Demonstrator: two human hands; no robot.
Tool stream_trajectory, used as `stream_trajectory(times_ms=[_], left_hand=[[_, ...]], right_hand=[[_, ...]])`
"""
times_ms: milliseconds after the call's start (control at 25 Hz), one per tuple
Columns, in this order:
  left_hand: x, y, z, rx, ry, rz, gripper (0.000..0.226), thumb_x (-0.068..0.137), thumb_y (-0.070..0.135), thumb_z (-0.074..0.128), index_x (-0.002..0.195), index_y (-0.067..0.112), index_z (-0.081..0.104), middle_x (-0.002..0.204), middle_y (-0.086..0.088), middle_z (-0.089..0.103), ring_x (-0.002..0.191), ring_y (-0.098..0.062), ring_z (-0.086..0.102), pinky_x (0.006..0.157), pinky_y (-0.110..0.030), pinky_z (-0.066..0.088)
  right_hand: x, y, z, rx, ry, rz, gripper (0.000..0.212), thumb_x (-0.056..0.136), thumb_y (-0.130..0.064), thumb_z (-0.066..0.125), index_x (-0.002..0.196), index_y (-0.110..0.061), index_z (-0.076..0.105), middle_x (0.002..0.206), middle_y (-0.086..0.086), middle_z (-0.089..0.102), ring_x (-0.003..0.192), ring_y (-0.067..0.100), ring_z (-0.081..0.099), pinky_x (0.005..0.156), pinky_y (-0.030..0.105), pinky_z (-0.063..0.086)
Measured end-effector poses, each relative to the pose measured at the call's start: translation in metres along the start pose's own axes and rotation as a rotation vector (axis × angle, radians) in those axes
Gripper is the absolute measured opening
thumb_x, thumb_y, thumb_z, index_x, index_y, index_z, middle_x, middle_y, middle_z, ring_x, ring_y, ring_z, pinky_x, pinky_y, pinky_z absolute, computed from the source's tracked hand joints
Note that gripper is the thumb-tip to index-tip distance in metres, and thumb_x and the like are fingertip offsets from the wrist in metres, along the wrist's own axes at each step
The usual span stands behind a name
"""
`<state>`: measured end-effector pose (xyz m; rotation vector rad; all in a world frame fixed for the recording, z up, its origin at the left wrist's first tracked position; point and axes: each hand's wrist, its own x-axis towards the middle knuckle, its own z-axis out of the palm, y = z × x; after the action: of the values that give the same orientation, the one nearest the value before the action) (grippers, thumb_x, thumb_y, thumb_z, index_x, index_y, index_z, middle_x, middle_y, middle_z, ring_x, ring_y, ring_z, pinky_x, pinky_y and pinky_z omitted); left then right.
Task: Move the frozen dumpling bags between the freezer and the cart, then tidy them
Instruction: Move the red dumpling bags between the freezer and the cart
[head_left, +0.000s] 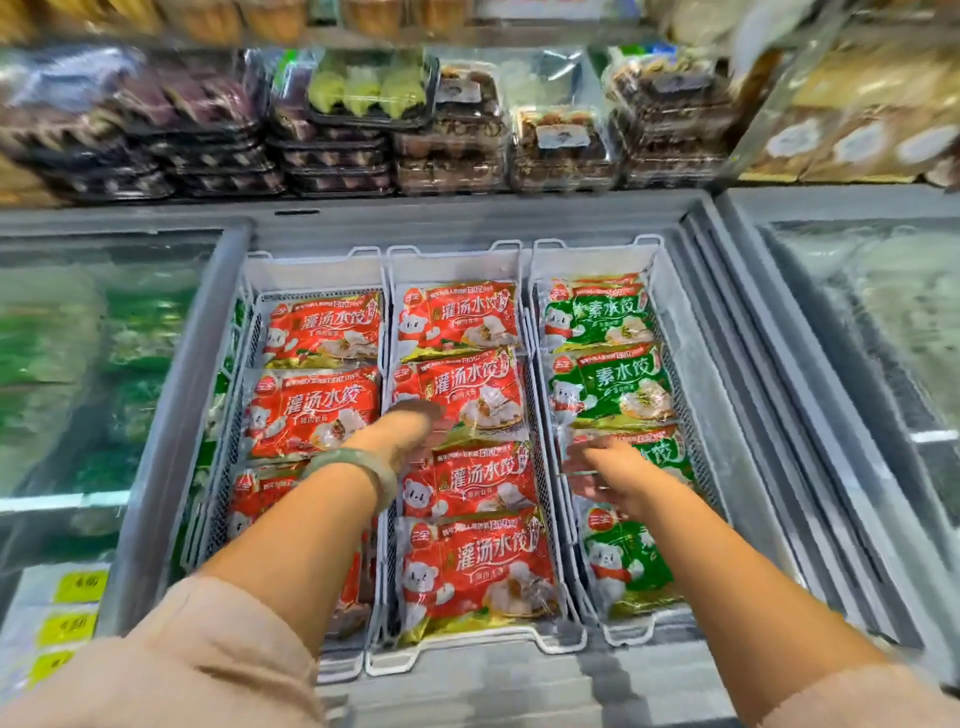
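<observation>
- as both arms reach into the freezer (727, 332), the left hand (415, 426) hovers over the middle column's red dumpling bags (462, 400), fingers blurred, grip unclear.
- right hand (608, 473), nearer the green bags (608, 384), spreads loosely, holding nothing evident.
- bags lie flat, rows running near-to-far.

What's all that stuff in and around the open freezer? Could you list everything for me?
Red dumpling bags: seven visible, red, left and middle baskets.
Green dumpling bags: four visible, green, right basket.
Wire baskets: three, white, side by side in the freezer.
Freezer: one, grey, lid slid open.
Boxed trays: several stacks, dark with clear lids, shelf behind; blurred.
Yellow labels: three, lower left.
Bangle: one, pale green, left wrist.
Left hand: over the middle basket's red bags.
Right hand: over the green bags; blurred, grip unclear.
</observation>
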<state>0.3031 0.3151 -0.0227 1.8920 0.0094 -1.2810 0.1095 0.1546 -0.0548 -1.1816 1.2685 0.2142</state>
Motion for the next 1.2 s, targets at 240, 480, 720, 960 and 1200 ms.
stream_trajectory(times_ms=[240, 480, 720, 960, 1200], left_hand=[[-0.061, 0.016, 0.031, 0.120, -0.180, 0.112, 0.022, 0.100, 0.014, 0.040, 0.089, 0.007, 0.058, 0.085, -0.004, 0.060, 0.066, -0.011, 0.050, 0.055, -0.018, 0.040], [-0.100, 0.003, 0.097, 0.401, -0.298, 0.193, 0.019, 0.099, 0.014, 0.041, 0.089, 0.009, 0.057, 0.084, -0.003, 0.057, 0.068, -0.011, 0.051, 0.061, -0.021, 0.041], [-0.142, -0.008, 0.200, 0.456, -0.566, 0.175, 0.026, 0.093, 0.006, 0.029, 0.071, 0.010, 0.040, 0.071, -0.004, 0.041, 0.052, -0.010, 0.045, 0.045, -0.017, 0.033], [-0.192, -0.037, 0.322, 0.505, -0.518, 0.417, 0.022, 0.098, 0.012, 0.045, 0.077, 0.016, 0.052, 0.044, 0.010, 0.062, 0.036, 0.002, 0.055, 0.042, -0.013, 0.040], [-0.219, -0.093, 0.459, 0.525, -0.538, 0.334, 0.021, 0.097, 0.014, 0.043, 0.081, 0.015, 0.057, 0.074, -0.001, 0.058, 0.057, -0.009, 0.054, 0.058, -0.021, 0.036]], right_hand=[[-0.076, 0.055, -0.045, 0.159, 0.186, -0.063, 0.010, 0.097, -0.018, 0.050, 0.106, -0.014, 0.053, 0.087, 0.003, 0.062, 0.064, 0.013, 0.058, 0.042, 0.017, 0.047], [-0.145, 0.141, -0.069, 0.323, 0.285, -0.039, 0.010, 0.095, -0.027, 0.050, 0.094, -0.020, 0.057, 0.080, -0.003, 0.063, 0.067, 0.012, 0.057, 0.064, 0.025, 0.044], [-0.206, 0.234, -0.116, 0.475, 0.439, 0.005, 0.011, 0.095, -0.027, 0.049, 0.099, -0.018, 0.055, 0.085, -0.001, 0.061, 0.070, 0.013, 0.055, 0.062, 0.025, 0.042], [-0.259, 0.313, -0.200, 0.551, 0.536, 0.021, 0.012, 0.096, -0.027, 0.049, 0.097, -0.017, 0.056, 0.088, 0.000, 0.063, 0.070, 0.013, 0.056, 0.065, 0.024, 0.045], [-0.288, 0.398, -0.302, 0.578, 0.566, 0.072, 0.016, 0.096, -0.017, 0.048, 0.109, -0.009, 0.053, 0.077, 0.003, 0.055, 0.059, 0.014, 0.047, 0.055, 0.020, 0.034]])
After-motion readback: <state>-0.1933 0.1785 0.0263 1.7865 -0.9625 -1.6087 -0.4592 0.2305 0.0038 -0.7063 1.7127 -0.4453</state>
